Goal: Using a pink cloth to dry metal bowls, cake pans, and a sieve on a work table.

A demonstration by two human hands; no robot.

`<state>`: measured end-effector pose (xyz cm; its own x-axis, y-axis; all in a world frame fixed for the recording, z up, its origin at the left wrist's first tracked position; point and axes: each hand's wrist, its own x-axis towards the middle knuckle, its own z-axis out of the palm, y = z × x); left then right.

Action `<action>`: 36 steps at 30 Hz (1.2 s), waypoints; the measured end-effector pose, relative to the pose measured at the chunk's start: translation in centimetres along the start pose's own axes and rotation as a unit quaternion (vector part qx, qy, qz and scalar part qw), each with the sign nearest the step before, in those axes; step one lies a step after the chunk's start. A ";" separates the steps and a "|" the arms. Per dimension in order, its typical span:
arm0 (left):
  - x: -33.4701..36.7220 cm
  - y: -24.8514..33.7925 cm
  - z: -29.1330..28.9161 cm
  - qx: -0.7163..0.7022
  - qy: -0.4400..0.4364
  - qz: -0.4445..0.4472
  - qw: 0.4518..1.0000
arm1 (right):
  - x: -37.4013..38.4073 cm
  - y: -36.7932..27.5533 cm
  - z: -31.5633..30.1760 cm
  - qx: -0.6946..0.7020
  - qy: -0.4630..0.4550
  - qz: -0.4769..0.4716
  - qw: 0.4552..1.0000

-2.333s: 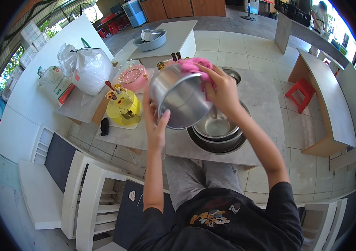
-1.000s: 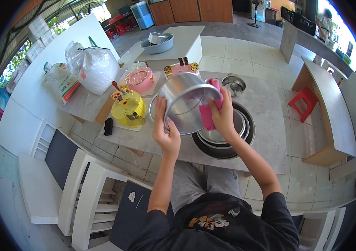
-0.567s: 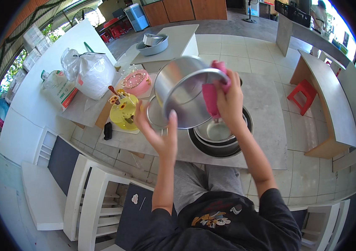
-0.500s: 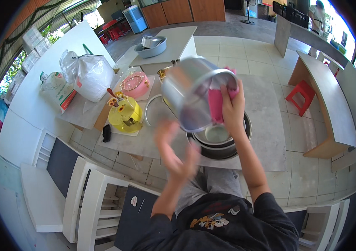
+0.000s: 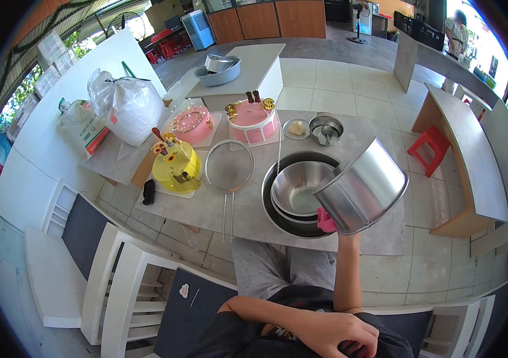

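Note:
A deep, shiny metal pot [image 5: 367,185] is held tilted in the air by my right hand, which is mostly hidden behind it; only the wrist and forearm [image 5: 348,256] show. A bit of pink cloth [image 5: 327,220] sticks out at the pot's lower left edge. Just left of the pot, a metal bowl [image 5: 303,182] sits nested in a larger, darker bowl [image 5: 266,209] on the table. A thin handle [image 5: 278,152] rises from the bowls' left side. My left hand [image 5: 340,337] lies across my body at the dark shirt, fingers curled; what they hold, if anything, is hidden.
A round sieve [image 5: 229,166] lies on the table, handle over its near edge. Behind are a yellow cake [image 5: 176,170], two pink cakes [image 5: 254,122] [image 5: 191,123], a small plate [image 5: 297,129] and a small metal bowl [image 5: 326,129]. White chairs [image 5: 125,286] flank me; a red stool [image 5: 429,149] stands right.
The pot has moved right and lower, turning so its outer side faces me. My left hand has come down and across to my shirt. The sieve and far pink cake are now uncovered.

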<state>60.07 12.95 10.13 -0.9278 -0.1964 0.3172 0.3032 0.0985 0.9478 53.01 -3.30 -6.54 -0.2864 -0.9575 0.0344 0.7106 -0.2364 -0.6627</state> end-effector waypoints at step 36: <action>0.5 -5.3 0.9 -0.048 0.063 0.034 0.996 | -2.1 1.1 -4.5 -0.145 0.060 -0.067 0.985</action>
<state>57.85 13.27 5.27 -0.8722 -0.3132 0.3758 0.3885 0.0232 0.9211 51.47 -0.84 -10.67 -0.4510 -0.8906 0.0590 0.4525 -0.2852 -0.8449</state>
